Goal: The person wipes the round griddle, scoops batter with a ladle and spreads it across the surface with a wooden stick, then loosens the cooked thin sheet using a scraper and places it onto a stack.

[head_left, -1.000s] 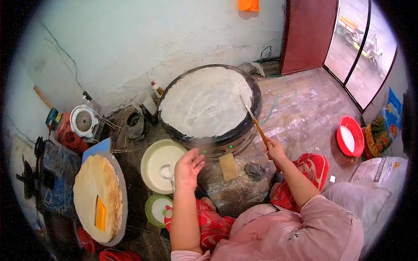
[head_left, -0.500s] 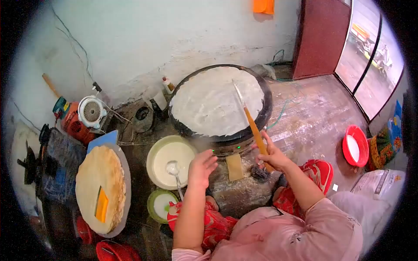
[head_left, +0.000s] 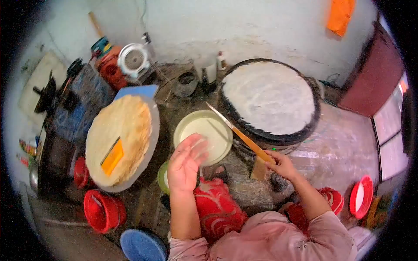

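Spatula swung from griddle twd bowl, R hand gripping; L hand empty, fingers loose; sheet spread, not lifted yet.

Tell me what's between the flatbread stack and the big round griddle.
In the head view, the large bowl of pale batter stands between the flatbread stack and the griddle; a spatula crosses in front of its rim.

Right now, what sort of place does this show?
Probably a small flatbread or pancake workshop: a round griddle bears a pale layer, a bowl holds pale, batter-like liquid, and what looks like a stack of flatbreads sits nearby.
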